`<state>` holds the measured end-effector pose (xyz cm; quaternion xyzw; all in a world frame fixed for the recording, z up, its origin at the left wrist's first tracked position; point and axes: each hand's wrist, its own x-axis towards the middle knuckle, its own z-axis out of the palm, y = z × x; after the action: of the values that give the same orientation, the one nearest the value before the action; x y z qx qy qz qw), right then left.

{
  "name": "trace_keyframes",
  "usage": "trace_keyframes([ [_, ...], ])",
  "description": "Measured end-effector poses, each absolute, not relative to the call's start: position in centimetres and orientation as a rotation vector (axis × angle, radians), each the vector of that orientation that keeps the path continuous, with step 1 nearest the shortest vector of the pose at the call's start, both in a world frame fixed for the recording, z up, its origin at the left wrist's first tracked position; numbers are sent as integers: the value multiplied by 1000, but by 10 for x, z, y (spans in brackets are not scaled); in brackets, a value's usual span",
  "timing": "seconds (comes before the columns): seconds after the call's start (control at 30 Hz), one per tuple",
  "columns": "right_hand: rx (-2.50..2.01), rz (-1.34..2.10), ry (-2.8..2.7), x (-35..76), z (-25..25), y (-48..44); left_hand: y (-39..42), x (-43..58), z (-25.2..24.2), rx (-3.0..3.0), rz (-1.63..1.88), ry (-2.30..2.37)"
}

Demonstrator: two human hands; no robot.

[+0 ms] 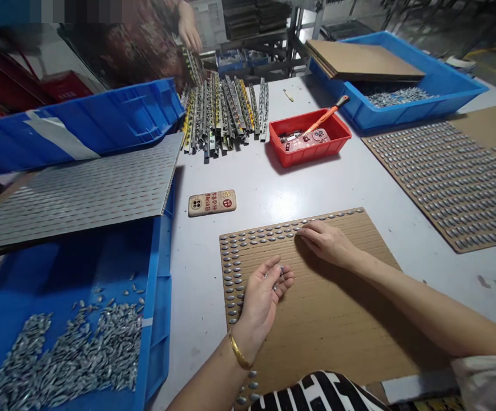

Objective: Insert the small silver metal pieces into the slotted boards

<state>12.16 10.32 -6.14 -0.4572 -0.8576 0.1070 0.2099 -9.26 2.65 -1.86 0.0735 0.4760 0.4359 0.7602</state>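
A corrugated cardboard sheet (316, 302) lies before me. Small grey almond-shaped metal pieces (254, 242) stand in rows along its far and left edges. My left hand (265, 288) is over the left part of the sheet, palm up, its curled fingers and thumb holding a few of the same pieces. A gold bangle circles that wrist. At the second row from the far edge, my right hand (322, 240) has its fingertips pinched together, touching the row's end. Its fingers hide most of whatever is between them.
A blue bin (156, 319) of loose pieces stands left, partly covered by a filled sheet (80, 177). A phone (212, 203), a red tray (316, 154) and metal strips (222, 114) lie beyond. At right are another filled sheet (448, 182) and blue bin (419, 111). Another person's hand (189, 31) reaches toward the strips.
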Motion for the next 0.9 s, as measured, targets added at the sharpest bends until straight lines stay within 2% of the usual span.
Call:
trace_keyframes([
  [0.17,-1300,1109,-1960,100,-37,74,28,-91,-21,233,948,1060],
  [0.23,-1278,1281,-1844,92,-32,63,29,-89,-23,268,950,1073],
  [0.5,-1006,634,-2183,87,-42,42,27,-80,-30,307,886,987],
  [0.9,-1315,450,-2037,140,-70,94,31,-83,-16,111,921,1024],
])
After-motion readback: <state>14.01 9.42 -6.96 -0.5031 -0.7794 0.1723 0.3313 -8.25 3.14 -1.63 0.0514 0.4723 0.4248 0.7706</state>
